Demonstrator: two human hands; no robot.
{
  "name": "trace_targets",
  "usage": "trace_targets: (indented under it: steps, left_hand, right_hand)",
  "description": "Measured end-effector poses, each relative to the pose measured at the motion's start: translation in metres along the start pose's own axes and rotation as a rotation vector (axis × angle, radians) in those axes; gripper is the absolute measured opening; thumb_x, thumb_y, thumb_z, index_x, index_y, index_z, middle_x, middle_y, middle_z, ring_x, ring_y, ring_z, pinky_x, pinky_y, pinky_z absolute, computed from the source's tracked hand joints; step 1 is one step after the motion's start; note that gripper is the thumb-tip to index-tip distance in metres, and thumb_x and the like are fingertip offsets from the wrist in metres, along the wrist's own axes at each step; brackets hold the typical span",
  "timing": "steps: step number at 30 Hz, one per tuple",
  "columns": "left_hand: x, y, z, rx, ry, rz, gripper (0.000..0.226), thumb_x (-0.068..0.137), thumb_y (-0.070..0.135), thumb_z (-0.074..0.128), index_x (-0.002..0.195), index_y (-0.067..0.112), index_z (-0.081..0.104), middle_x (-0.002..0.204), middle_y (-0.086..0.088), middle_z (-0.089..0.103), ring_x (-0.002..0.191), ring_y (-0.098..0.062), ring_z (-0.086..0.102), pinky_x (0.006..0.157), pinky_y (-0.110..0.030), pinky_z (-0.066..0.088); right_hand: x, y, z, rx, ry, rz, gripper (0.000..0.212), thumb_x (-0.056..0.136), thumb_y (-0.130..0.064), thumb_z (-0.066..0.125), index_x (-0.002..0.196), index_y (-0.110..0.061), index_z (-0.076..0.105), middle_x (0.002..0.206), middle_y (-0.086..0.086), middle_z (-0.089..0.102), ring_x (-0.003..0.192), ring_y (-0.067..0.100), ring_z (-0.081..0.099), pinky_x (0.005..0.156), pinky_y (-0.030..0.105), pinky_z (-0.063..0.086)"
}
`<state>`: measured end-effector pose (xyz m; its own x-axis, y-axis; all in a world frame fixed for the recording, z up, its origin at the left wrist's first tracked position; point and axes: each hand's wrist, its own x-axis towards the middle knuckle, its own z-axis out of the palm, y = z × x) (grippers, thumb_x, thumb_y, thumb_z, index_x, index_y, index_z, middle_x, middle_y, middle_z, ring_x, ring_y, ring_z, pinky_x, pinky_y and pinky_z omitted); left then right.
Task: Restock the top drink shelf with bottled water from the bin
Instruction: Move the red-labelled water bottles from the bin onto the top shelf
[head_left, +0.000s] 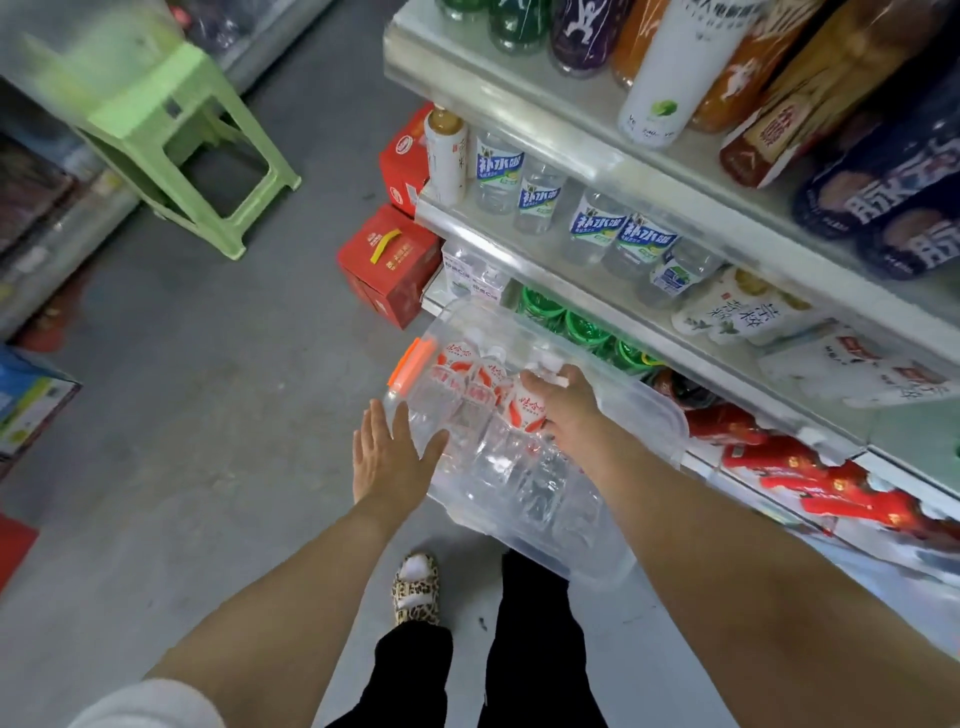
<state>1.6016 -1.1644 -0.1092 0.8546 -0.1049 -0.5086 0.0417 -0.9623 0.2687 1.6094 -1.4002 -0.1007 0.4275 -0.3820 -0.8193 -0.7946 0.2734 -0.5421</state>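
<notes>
A grey concrete floor (218, 415) runs down a narrow shop aisle. On the right stands a tiered shelf unit; its top shelf (571, 104) carries tall mixed drinks, and the tier below holds clear blue-labelled bottles (498, 166). Lower tiers hold green bottles (587, 327) and red packs (810, 467). A green stool (171, 135) stands on the floor at the upper left, and red boxes (389, 260) sit at the shelf unit's far end. A blue box (31, 400) lies at the left edge.

The clear bin (649, 410), with an orange latch (410, 364), sits low beside the shelf unit, just ahead of the person's legs and a leopard-print slipper (415, 590). It holds red-labelled water. The left hand (387, 457) lies flat, fingers straight, against the bin's near side. The right hand (563, 402) reaches inside, fingers curled round the top of a bottle (530, 413).
</notes>
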Motion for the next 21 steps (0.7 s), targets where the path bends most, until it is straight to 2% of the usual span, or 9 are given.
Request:
trace_targets:
  steps: [4, 7, 10, 12, 15, 18, 21]
  left_hand:
    - [-0.008, 0.02, -0.035, -0.058, -0.063, 0.124, 0.081, 0.095, 0.069, 0.027, 0.159, 0.021, 0.013, 0.167, -0.008, 0.0, 0.153, -0.028, 0.003, 0.124, -0.046, 0.008]
    - [-0.02, 0.05, -0.064, -0.18, -0.115, 0.3, 0.076, 0.098, 0.064, 0.031, 0.16, 0.024, 0.011, 0.168, -0.003, -0.001, 0.154, -0.019, -0.001, 0.124, -0.043, 0.006]
    - [-0.038, 0.088, -0.096, -0.262, -0.147, 0.437, 0.071, 0.1, 0.062, 0.029, 0.16, 0.028, 0.011, 0.167, 0.0, 0.0, 0.154, -0.017, -0.001, 0.124, -0.039, 0.004]
    - [-0.053, 0.118, -0.121, -0.312, -0.155, 0.531, 0.069, 0.1, 0.063, 0.027, 0.159, 0.031, 0.012, 0.167, 0.004, 0.002, 0.153, -0.014, 0.001, 0.123, -0.036, 0.004]
    - [-0.082, 0.165, -0.163, -0.406, -0.13, 0.708, 0.067, 0.1, 0.064, 0.024, 0.158, 0.032, 0.019, 0.166, 0.005, 0.015, 0.152, -0.013, 0.01, 0.121, -0.034, 0.008]
    - [-0.118, 0.212, -0.211, -0.55, -0.136, 0.882, 0.066, 0.096, 0.07, 0.023, 0.155, 0.039, 0.025, 0.162, 0.012, 0.025, 0.149, -0.011, 0.02, 0.108, -0.025, 0.012]
    - [-0.15, 0.255, -0.259, -0.641, -0.113, 1.061, 0.064, 0.096, 0.071, 0.021, 0.154, 0.042, 0.026, 0.16, 0.018, 0.026, 0.144, -0.003, 0.023, 0.107, -0.023, 0.012]
  right_hand:
    - [-0.047, -0.004, -0.016, 0.053, 0.089, -0.094, 0.06, 0.083, -0.035, 0.084, 0.132, -0.025, 0.05, 0.125, 0.012, 0.068, 0.101, 0.033, 0.071, 0.089, 0.047, 0.058]
    - [-0.088, -0.022, -0.034, 0.132, 0.138, -0.182, 0.062, 0.083, -0.029, 0.085, 0.136, -0.018, 0.054, 0.125, 0.011, 0.068, 0.104, 0.032, 0.07, 0.092, 0.048, 0.059]
    - [-0.136, -0.053, -0.06, 0.26, 0.175, -0.27, 0.048, 0.083, -0.019, 0.085, 0.12, -0.015, 0.054, 0.114, 0.011, 0.069, 0.093, 0.027, 0.071, 0.076, 0.044, 0.06]
    - [-0.173, -0.078, -0.079, 0.288, 0.22, -0.37, 0.038, 0.082, -0.021, 0.085, 0.106, -0.018, 0.056, 0.11, 0.008, 0.071, 0.088, 0.023, 0.072, 0.069, 0.038, 0.058]
    - [-0.236, -0.117, -0.11, 0.274, 0.333, -0.514, 0.043, 0.082, -0.031, 0.085, 0.117, -0.018, 0.063, 0.11, 0.007, 0.074, 0.089, 0.022, 0.075, 0.078, 0.041, 0.061]
    - [-0.3, -0.157, -0.144, 0.313, 0.413, -0.695, 0.028, 0.086, -0.026, 0.082, 0.106, -0.014, 0.066, 0.107, 0.01, 0.075, 0.081, 0.017, 0.075, 0.068, 0.035, 0.061]
    - [-0.367, -0.198, -0.176, 0.324, 0.479, -0.839, 0.035, 0.087, -0.025, 0.081, 0.116, -0.011, 0.066, 0.106, 0.008, 0.076, 0.083, 0.017, 0.076, 0.064, 0.034, 0.062]
